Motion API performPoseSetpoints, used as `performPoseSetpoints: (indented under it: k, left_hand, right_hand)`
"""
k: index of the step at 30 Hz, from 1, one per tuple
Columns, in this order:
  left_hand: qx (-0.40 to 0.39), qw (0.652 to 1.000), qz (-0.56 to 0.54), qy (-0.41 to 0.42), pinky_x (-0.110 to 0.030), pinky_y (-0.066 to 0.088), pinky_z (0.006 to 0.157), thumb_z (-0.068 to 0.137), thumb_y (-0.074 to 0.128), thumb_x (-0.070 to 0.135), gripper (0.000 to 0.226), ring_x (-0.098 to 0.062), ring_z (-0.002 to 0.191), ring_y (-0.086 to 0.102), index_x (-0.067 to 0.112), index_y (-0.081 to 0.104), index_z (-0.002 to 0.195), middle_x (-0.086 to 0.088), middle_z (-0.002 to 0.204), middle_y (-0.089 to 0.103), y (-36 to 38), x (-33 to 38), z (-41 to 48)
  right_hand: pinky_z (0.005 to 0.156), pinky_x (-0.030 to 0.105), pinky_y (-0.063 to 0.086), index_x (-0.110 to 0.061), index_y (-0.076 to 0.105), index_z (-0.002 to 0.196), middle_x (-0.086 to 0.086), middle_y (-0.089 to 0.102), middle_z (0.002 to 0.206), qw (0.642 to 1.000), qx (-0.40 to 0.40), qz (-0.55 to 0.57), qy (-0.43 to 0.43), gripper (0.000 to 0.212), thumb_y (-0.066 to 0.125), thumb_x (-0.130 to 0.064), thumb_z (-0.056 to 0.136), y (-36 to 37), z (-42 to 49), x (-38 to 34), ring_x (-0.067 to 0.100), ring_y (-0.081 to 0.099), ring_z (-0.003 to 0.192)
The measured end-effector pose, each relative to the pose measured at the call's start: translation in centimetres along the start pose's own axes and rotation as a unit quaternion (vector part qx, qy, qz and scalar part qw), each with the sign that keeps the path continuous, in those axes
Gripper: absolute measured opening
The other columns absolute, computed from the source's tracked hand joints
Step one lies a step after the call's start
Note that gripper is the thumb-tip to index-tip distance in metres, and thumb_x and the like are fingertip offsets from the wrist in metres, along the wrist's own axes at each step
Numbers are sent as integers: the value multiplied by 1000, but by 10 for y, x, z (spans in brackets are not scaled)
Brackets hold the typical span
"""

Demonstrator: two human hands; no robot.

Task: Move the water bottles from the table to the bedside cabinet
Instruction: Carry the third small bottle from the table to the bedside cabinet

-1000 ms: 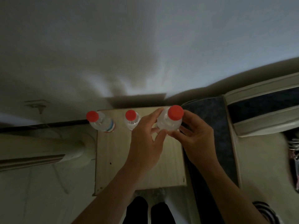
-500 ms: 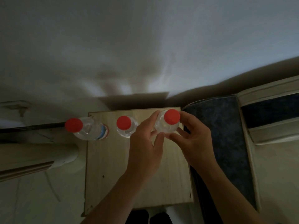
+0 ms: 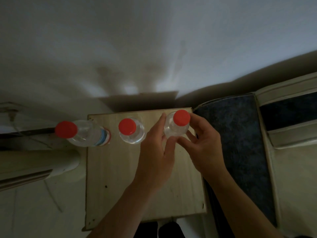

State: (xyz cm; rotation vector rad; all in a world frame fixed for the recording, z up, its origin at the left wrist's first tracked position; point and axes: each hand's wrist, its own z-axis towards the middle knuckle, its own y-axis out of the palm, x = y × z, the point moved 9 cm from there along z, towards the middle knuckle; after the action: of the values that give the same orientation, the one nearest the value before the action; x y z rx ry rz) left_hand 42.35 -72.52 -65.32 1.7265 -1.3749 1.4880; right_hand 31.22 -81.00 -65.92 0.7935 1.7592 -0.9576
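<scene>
No text, brand, number or sign can be read anywhere in the dim view. The only label in sight is a band with blue, white and red stripes around the leftmost bottle, which stands at the far left corner of the wooden cabinet top; any print on it is too blurred and too small to make out.

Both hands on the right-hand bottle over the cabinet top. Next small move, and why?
Probably let go and draw both hands back. The third bottle stands upright at the back right corner of the wooden cabinet top, in line with the other two bottles. The left hand and right hand only touch it with their fingertips, so it looks set down.
</scene>
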Motion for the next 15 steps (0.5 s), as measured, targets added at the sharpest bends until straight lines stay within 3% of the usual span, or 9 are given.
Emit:
performPoseSetpoints:
  k: [4, 9, 12, 15]
  left_hand:
    - [-22, 1000, 20, -4, -41, 36, 118, 99, 52, 39, 67, -5, 145, 33, 36, 17, 156, 18, 158, 31, 0, 9, -7]
    - [-23, 998, 43, 30, -38, 31, 120, 96, 48, 56, 72, 5, 146, 23, 42, 12, 155, 40, 150, 17, -18, 44, -16]
    - [-13, 998, 44, 31, -40, 34, 118, 87, 43, 71, 76, -2, 146, 29, 48, 12, 153, 26, 160, 21, -32, 77, -24]
    - [1, 999, 37, 40, -34, 41, 112, 84, 44, 72, 78, -7, 142, 39, 44, 19, 153, 18, 160, 28, -50, 122, -36]
  right_hand:
    - [113, 28, 46, -14, 53, 142, -3, 61, 139, 1000, 1, -16, 14, 71, 83, -7, 78, -3, -6, -5, 5, 56, 132]
    - [104, 15, 41, -29, 47, 143, -15, 53, 144, 999, -4, -26, 24, 81, 83, -33, 71, -12, -18, -44, -6, 49, 131]
    - [108, 22, 44, -23, 47, 146, -9, 53, 148, 1000, -3, -7, 17, 86, 78, -41, 68, -28, -29, -86, 2, 50, 135]
    - [115, 36, 45, -21, 48, 146, -7, 55, 146, 1000, 4, 16, -1, 81, 75, -41, 72, -43, -42, -134, 3, 51, 135]
